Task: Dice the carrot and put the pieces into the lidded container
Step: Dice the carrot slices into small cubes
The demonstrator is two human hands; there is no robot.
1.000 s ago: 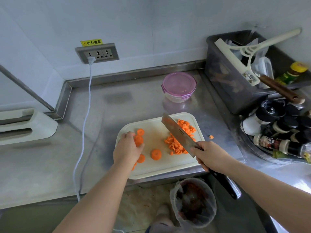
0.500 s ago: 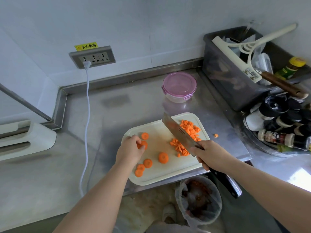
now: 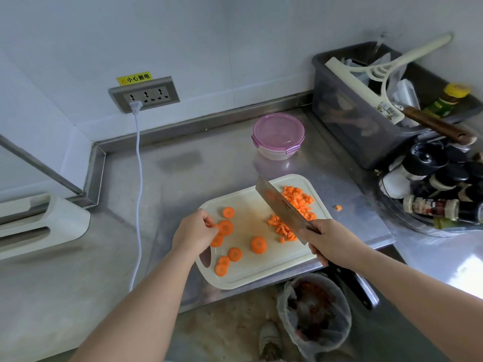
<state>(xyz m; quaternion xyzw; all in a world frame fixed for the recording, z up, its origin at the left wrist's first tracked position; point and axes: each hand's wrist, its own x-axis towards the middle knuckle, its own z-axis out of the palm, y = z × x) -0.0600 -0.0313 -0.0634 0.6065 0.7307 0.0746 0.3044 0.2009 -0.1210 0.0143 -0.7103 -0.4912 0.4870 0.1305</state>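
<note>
Head view: mid-frame, on a white cutting board (image 3: 251, 279) on the steel worktop (image 3: 183, 165), the left hand (image 3: 194, 231) has its grip pinched on the edge of a carrot round (image 3: 225, 227), with other rounds loose nearby. The right hand (image 3: 332, 241) has its grip wrapped round a cleaver (image 3: 281, 207), whose blade slants over the diced carrot (image 3: 298, 198). The rounds are probably light, stiff and slippery, so they are best pinned flat from above. The lidded container (image 3: 278, 134) stands closed at upper centre.

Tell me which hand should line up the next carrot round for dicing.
Left hand: its fingers pinch a carrot round on the cutting board; the right hand grips the cleaver.
</note>
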